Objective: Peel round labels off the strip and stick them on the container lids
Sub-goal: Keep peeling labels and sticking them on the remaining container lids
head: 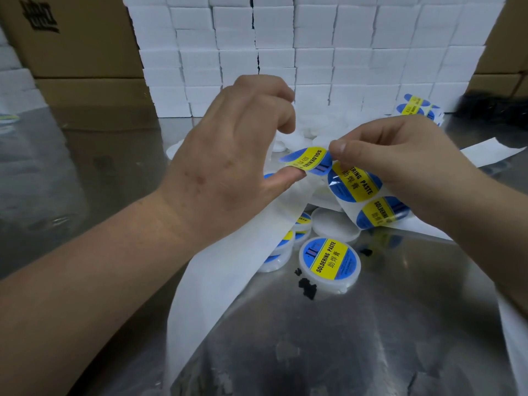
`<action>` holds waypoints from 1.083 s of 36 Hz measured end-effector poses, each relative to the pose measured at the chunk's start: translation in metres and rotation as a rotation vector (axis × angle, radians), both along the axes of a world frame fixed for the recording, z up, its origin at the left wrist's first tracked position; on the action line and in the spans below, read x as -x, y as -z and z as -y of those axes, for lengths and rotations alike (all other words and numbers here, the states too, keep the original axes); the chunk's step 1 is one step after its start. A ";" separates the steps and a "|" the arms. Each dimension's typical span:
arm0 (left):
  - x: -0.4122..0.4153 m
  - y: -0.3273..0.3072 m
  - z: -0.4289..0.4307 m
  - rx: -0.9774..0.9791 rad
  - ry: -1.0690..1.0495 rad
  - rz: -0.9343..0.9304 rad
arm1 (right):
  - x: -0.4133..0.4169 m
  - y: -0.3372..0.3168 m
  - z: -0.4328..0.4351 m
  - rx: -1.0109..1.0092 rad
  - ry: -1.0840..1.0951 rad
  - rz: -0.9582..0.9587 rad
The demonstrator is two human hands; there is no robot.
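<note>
A round blue and yellow label (307,160) hangs in the air between my hands, half lifted off the white backing strip (368,201). My left hand (228,164) pinches the label's left edge with thumb and curled fingers. My right hand (400,167) pinches the strip just right of it, and two more labels sit on the strip below that hand. The empty backing (223,275) trails down toward me. A white container with a labelled lid (330,260) lies on the steel table, with an unlabelled white lid (335,224) behind it.
Several more labelled containers (283,247) lie partly under the backing. A wall of white foam boxes (314,52) stands behind, with cardboard boxes (74,52) at left. Another label strip (414,105) lies at the far right. Black specks (307,287) dot the steel table (371,338).
</note>
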State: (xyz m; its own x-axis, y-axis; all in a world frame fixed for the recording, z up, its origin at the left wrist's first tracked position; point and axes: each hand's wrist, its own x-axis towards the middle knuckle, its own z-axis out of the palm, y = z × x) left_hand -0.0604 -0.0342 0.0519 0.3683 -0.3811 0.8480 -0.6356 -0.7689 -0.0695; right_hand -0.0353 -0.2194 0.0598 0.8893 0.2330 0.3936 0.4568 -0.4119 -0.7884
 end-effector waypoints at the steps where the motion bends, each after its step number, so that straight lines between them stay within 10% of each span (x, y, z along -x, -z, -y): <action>1: 0.000 0.000 0.000 -0.002 -0.004 -0.005 | 0.000 0.000 0.000 0.004 -0.008 0.000; 27: -0.010 0.005 -0.003 0.045 -0.246 -0.224 | -0.009 0.007 0.003 0.028 -0.014 0.092; 39: -0.021 -0.006 -0.008 0.862 0.112 -0.651 | -0.009 0.006 0.005 0.002 -0.076 0.092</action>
